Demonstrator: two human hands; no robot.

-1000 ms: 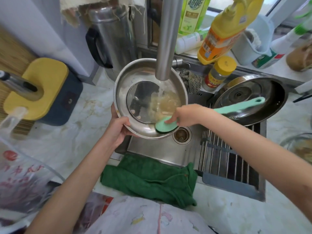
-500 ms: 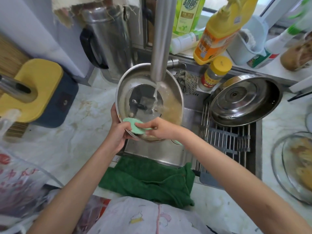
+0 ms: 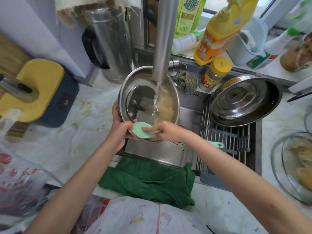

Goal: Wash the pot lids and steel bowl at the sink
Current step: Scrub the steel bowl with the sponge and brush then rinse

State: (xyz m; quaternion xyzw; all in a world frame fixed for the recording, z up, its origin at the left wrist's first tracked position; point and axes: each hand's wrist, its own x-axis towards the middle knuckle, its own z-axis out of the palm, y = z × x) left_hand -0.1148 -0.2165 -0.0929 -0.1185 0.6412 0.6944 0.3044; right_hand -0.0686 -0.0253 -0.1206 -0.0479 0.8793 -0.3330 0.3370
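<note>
Green brush (image 3: pixel 142 132) — and right hand (image 3: pixel 167 131) — now at the near rim of the steel bowl (image 3: pixel 140 76); earlier at its lower-right inside

Far behind the tap, the green bottle (image 3: pixel 187 16) reads "超能". Red characters on the near-left bag (image 3: pixel 18 176) are too blurred to read.

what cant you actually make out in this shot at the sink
All in the head view:
- scrub brush: the middle of its handle is hidden under the right hand and forearm.
- fingers of the left hand: hidden behind the rim of the lid it grips.
- glass dish: contents blurred, far side cut off by the right edge.
- faucet: top cut off by the upper edge.
</note>
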